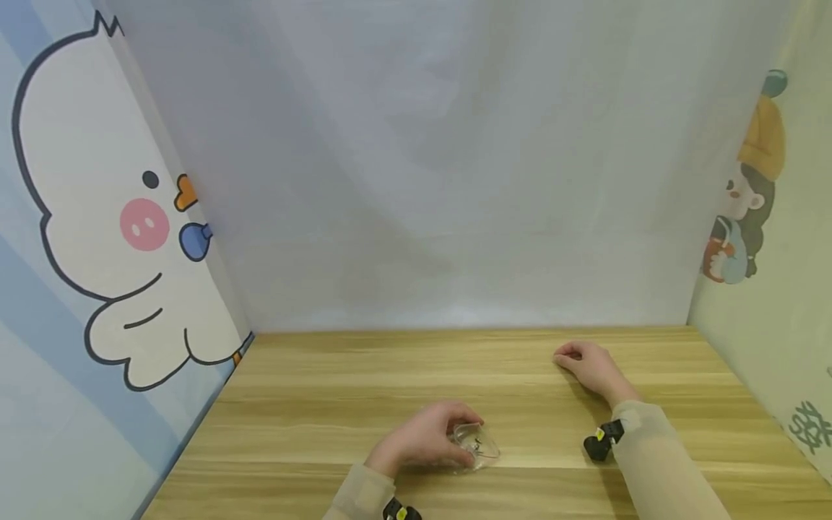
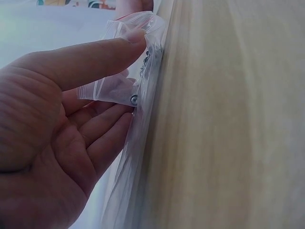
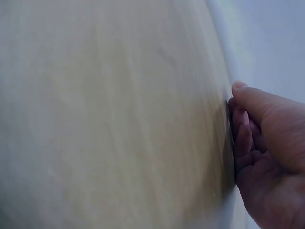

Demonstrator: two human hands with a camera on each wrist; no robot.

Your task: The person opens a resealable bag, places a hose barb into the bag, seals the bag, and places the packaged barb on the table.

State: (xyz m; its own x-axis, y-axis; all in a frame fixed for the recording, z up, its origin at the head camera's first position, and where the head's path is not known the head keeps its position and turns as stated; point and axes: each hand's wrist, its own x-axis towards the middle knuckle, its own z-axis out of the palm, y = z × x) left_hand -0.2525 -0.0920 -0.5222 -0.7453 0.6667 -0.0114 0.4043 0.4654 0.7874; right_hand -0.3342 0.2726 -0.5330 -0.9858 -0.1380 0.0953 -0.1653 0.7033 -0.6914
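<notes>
A small clear zip bag (image 1: 477, 449) lies low on the wooden table, with tiny metal pieces (image 2: 134, 99) inside that look like screws or nuts. My left hand (image 1: 432, 435) grips this bag between thumb and fingers; in the left wrist view, the thumb lies across its upper part. Farther back and to the right, my right hand (image 1: 593, 367) is low over the table with curled fingers. Its thumb and forefinger tips come together near the wood, and no object shows between them. The right wrist view shows the folded fingers (image 3: 244, 138) close against the tabletop.
The wooden table (image 1: 312, 404) runs back to a pale grey curtain-like sheet (image 1: 455, 180). A wall with a white cartoon bird (image 1: 91, 180) borders the left side, and a pale green wall (image 1: 799, 289) borders the right. A black wrist camera (image 1: 603, 440) sits at the right cuff.
</notes>
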